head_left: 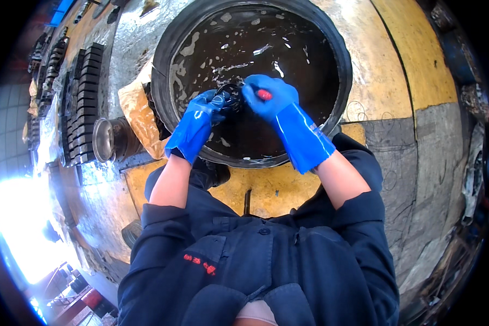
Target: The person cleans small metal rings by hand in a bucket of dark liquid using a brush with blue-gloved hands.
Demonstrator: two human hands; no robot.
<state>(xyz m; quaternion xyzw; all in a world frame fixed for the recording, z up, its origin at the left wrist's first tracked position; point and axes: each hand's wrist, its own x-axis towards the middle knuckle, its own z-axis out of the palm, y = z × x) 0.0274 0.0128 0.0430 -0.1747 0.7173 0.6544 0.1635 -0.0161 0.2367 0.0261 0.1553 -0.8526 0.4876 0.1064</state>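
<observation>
A wide round black basin point(162, 76) of dark liquid, with foam patches afloat, sits in front of me. Over its near half, my left hand point(196, 120), in a blue rubber glove, grips a dark, wet, rounded part point(231, 99); its exact kind is unclear. My right hand point(275, 101), gloved the same way, is closed around a tool whose red handle end point(264, 94) pokes out of the fist. The tool's working end is hidden beside the part, so I cannot tell its kind.
Left of the basin lie a crumpled brown paper bag point(137, 108) and an open metal cylinder point(104, 140). Farther left stands a row of dark blocky parts point(84, 103). Worn yellow boards point(383, 60) and grey sheets point(391, 163) cover the floor; metal clutter point(470, 179) lines the right edge.
</observation>
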